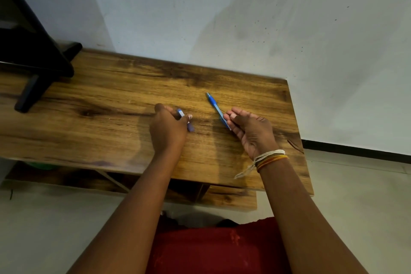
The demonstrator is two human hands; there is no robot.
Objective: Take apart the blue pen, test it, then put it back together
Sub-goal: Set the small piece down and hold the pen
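Note:
A blue pen piece (215, 105) with a pointed tip lies slanted on the wooden table (111, 100), tip pointing away from me. My right hand (249, 127) pinches its near end between thumb and fingers. My left hand (169, 127) rests on the table, its fingers closed around a second, darker blue pen piece (185, 120); only the two ends of that piece show past the fingers. The two hands are apart, each with its own piece.
A black stand with a flat foot (33, 87) occupies the table's far left corner. A white wall rises behind the table, whose right edge (298, 135) drops to a pale floor. A lower shelf (222, 198) sits under the tabletop.

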